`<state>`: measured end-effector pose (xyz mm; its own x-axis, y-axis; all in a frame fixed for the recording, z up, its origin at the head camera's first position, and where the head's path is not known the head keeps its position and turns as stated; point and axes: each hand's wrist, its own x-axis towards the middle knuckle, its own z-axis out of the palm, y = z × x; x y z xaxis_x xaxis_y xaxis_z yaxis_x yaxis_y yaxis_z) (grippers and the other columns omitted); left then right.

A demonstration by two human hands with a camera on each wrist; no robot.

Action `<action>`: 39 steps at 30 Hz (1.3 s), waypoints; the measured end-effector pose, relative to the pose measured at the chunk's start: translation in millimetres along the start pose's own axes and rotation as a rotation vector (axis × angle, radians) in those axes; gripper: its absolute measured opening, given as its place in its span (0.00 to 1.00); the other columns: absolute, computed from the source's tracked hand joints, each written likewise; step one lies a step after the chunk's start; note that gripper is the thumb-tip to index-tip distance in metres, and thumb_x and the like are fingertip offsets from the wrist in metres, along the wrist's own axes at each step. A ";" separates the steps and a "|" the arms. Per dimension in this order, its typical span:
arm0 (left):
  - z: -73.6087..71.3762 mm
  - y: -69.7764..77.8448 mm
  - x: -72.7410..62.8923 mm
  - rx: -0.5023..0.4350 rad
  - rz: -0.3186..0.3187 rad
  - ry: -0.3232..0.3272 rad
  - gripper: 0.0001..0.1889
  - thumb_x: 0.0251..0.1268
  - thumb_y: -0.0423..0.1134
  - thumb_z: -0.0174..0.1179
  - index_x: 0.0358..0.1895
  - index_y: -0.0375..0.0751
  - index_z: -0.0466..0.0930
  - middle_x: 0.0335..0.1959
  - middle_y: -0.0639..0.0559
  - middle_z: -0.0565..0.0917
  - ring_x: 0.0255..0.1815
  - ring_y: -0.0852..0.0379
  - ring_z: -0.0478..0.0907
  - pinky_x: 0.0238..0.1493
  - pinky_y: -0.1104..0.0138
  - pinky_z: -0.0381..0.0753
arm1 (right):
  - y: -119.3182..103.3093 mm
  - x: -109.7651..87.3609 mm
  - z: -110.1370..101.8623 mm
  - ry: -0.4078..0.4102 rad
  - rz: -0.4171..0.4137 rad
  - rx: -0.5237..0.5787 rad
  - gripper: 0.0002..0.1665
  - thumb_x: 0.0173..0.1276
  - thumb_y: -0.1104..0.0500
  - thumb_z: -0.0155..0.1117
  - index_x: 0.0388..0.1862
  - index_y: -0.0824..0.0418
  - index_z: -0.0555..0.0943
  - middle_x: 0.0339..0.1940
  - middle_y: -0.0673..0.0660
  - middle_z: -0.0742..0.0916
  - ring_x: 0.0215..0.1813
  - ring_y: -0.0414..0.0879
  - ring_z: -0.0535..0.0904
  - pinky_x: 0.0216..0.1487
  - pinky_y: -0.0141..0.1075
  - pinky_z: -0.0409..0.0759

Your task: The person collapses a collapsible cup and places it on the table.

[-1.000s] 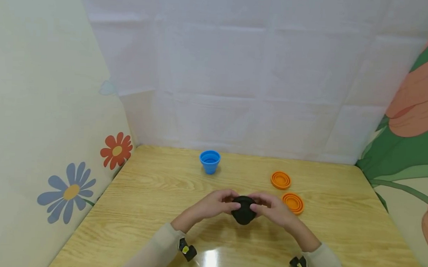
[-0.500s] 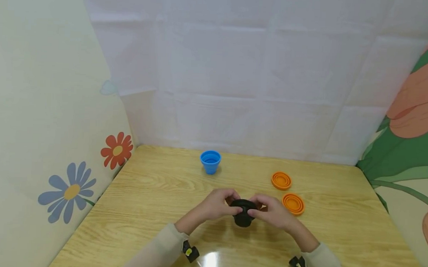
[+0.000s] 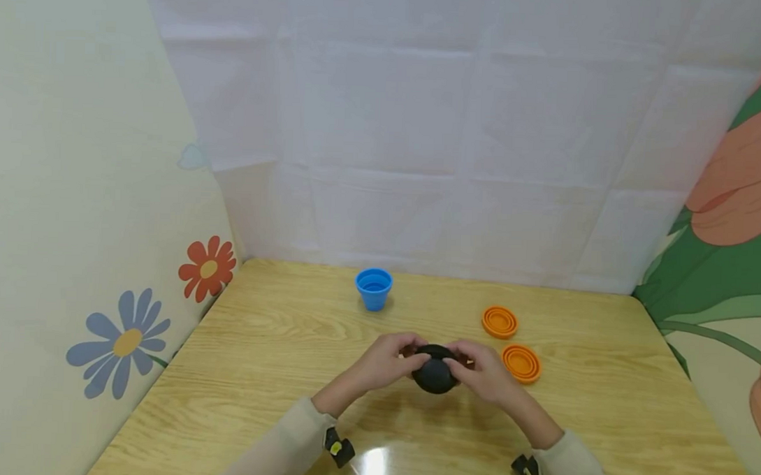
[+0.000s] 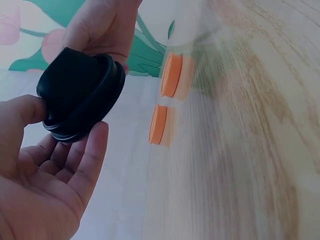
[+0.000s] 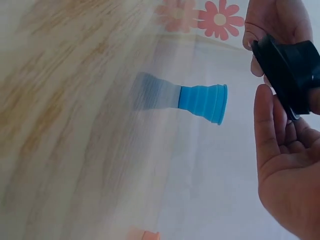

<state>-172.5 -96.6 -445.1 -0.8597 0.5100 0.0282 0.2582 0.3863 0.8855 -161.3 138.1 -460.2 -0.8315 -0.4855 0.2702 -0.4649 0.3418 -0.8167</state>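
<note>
Both hands hold a black collapsible cup (image 3: 436,376) above the table, in front of the person. My left hand (image 3: 385,362) grips its left side and my right hand (image 3: 485,375) its right side, thumbs on the near side and fingers around the rim. In the left wrist view the black cup (image 4: 75,92) is tilted, its folded rings bunched near the rim. A blue collapsible cup (image 3: 374,290) stands upright and extended farther back. Two orange collapsible cups, one behind (image 3: 500,322) and one nearer (image 3: 521,363), lie flattened beyond the right hand.
The wooden table (image 3: 277,325) meets a white cloth backdrop (image 3: 384,126) at the back. Flower-painted walls stand left and right. Small black devices are worn at the left wrist (image 3: 339,448) and the right wrist (image 3: 526,468).
The black cup first showed its base hanging down, longer half a second ago; now it is tilted with its rounded end facing the head camera. Both hands have shifted slightly with it.
</note>
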 end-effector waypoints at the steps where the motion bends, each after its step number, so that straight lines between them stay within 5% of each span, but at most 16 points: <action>1: 0.1 -0.8 0.7 -0.007 0.005 -0.004 0.11 0.75 0.40 0.59 0.51 0.37 0.83 0.35 0.51 0.82 0.36 0.57 0.77 0.33 0.60 0.86 | -0.3 0.7 -0.2 0.009 -0.002 -0.006 0.06 0.74 0.64 0.64 0.46 0.64 0.84 0.37 0.55 0.86 0.36 0.36 0.79 0.34 0.32 0.84; 8: 0.1 -5.8 2.7 -0.093 0.002 -0.041 0.11 0.76 0.38 0.57 0.52 0.35 0.81 0.37 0.48 0.80 0.37 0.55 0.77 0.38 0.47 0.86 | -1.5 1.5 -0.4 0.030 -0.046 -0.052 0.07 0.73 0.65 0.64 0.46 0.64 0.85 0.37 0.55 0.86 0.35 0.35 0.78 0.34 0.32 0.84; 17: -1.8 -3.8 1.0 -0.136 0.015 -0.115 0.14 0.70 0.34 0.57 0.55 0.33 0.79 0.39 0.47 0.81 0.38 0.56 0.78 0.42 0.46 0.86 | 4.5 -2.3 -2.0 0.028 -0.030 -0.019 0.09 0.74 0.66 0.62 0.48 0.66 0.85 0.42 0.60 0.87 0.38 0.36 0.80 0.35 0.32 0.85; 26: 1.3 -0.7 3.7 -0.045 0.072 -0.014 0.12 0.67 0.33 0.60 0.51 0.35 0.81 0.32 0.50 0.80 0.28 0.58 0.76 0.27 0.67 0.81 | 7.8 -3.1 -5.2 -0.009 0.060 0.162 0.17 0.79 0.62 0.56 0.59 0.71 0.80 0.53 0.69 0.84 0.44 0.36 0.82 0.40 0.34 0.87; 34: 5.4 -2.7 5.3 -0.069 0.092 0.081 0.11 0.71 0.31 0.57 0.53 0.35 0.81 0.38 0.46 0.84 0.31 0.58 0.78 0.32 0.51 0.87 | 5.6 -6.0 -13.7 -0.090 0.132 0.360 0.26 0.80 0.59 0.55 0.72 0.69 0.70 0.59 0.68 0.79 0.55 0.41 0.79 0.55 0.34 0.82; 39: 5.1 2.0 4.2 -0.071 0.055 0.067 0.11 0.74 0.35 0.55 0.54 0.36 0.80 0.42 0.46 0.85 0.38 0.58 0.79 0.38 0.60 0.84 | 4.3 -5.4 -11.4 -0.033 0.075 0.299 0.24 0.78 0.62 0.58 0.68 0.70 0.73 0.52 0.61 0.81 0.51 0.40 0.78 0.50 0.34 0.83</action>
<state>-173.4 -89.8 -445.5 -0.8732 0.4754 0.1070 0.2764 0.3025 0.9122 -162.4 151.4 -459.3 -0.8474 -0.4955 0.1906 -0.2885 0.1285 -0.9488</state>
